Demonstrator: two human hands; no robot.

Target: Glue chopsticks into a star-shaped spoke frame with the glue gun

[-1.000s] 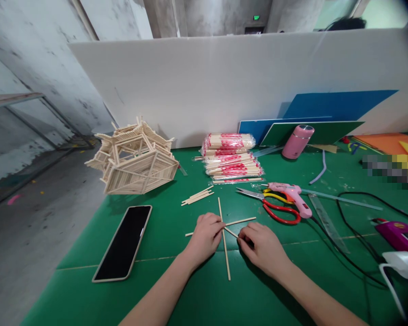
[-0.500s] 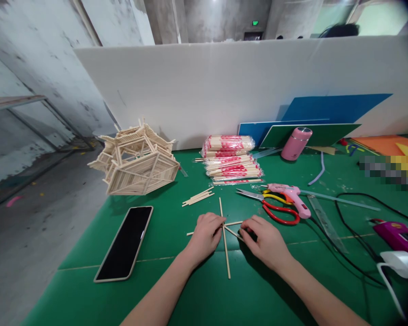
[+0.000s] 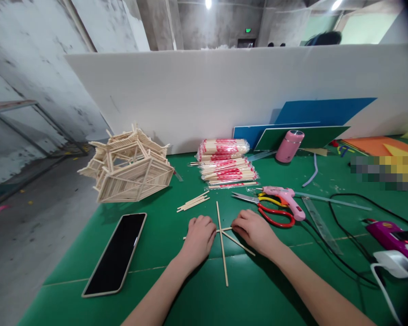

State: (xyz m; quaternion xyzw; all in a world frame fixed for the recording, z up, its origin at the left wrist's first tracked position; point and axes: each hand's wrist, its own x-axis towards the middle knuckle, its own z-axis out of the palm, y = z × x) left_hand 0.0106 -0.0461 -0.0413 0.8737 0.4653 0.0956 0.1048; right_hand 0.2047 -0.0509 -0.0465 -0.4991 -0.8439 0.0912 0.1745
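Note:
Several wooden chopsticks lie joined or crossed on the green table. One upright chopstick [image 3: 223, 253] runs away from me and crosses a sideways chopstick [image 3: 218, 231]. A slanting chopstick [image 3: 240, 243] goes from the crossing toward the lower right, with no hand on it. My left hand [image 3: 200, 237] rests over the sideways chopstick left of the crossing, its fingers curled closed around it. My right hand [image 3: 255, 230] pinches that chopstick's right end. Whether glue holds the crossing cannot be made out. Short loose sticks [image 3: 193, 202] lie just beyond my left hand.
A lattice stick model [image 3: 136, 174] stands at the left behind a phone [image 3: 117, 253]. Wrapped chopstick packs [image 3: 228, 170] lie at the back. Scissors [image 3: 275, 215], a pink glue gun [image 3: 287, 199] with a cord, a pink bottle [image 3: 290, 147] and a purple device [image 3: 392, 237] are on the right.
My right hand has left the slanting chopstick and now pinches the sideways one. My left hand has moved slightly left, away from the crossing. The view has shifted a little.

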